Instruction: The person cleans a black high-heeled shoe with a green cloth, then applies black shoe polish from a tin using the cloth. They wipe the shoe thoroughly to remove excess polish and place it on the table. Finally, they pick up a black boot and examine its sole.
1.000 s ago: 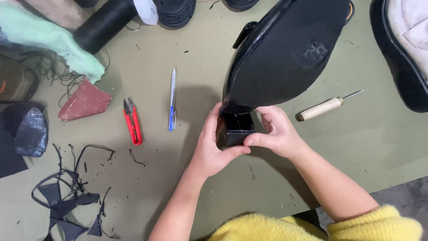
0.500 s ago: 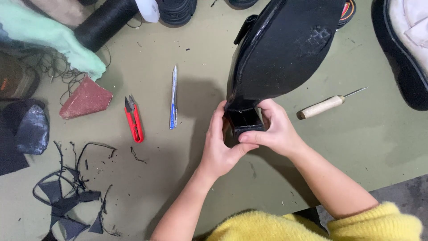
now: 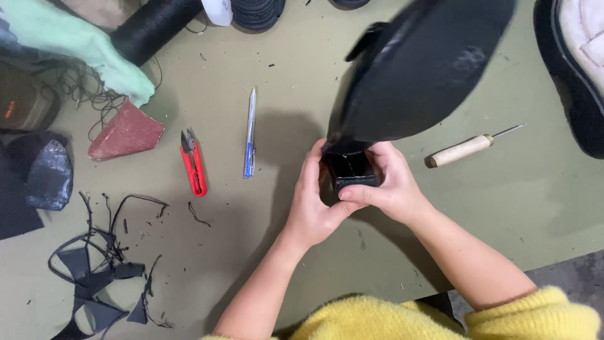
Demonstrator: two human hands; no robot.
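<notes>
Two hands closed round the block heel (image 3: 350,171) of a black shoe (image 3: 421,75), held sole-up above the olive-green table (image 3: 302,82). Left hand (image 3: 313,201) wrapped on the heel's left side, thumb crossing beneath it. Right hand (image 3: 390,182) clamped on the heel's right side, fingers curled over the heel's end, fingertip touching the left thumb. Heel seen end-on as a hollow black box with an inner partition. Shoe sole dark, matte, pointing away toward the upper right; outline blurred, so fine surface detail unreadable. Grip on both sides tight, holding the heel between the palms.

On the table, left of the hands: a blue-and-silver pen (image 3: 250,133) lying lengthwise, and just beside it red thread snips (image 3: 194,162), blades pointing away. Further left, a reddish-brown triangular piece of abrasive sheet (image 3: 126,132), partly under a pale green cloth (image 3: 82,47). Spool of black thread (image 3: 154,26) at the top edge, loose thread trailing near the cloth. Black leather offcuts and strips (image 3: 94,277) scattered at lower left. Dark shiny leather piece (image 3: 47,173) at the far left edge.

Right of the hands: a wooden-handled awl (image 3: 462,151), metal tip pointing right, well apart from the shoe. Another black shoe with pale lining (image 3: 576,56) at the right edge. Yellow fuzzy sleeve (image 3: 535,315) on the right forearm.
</notes>
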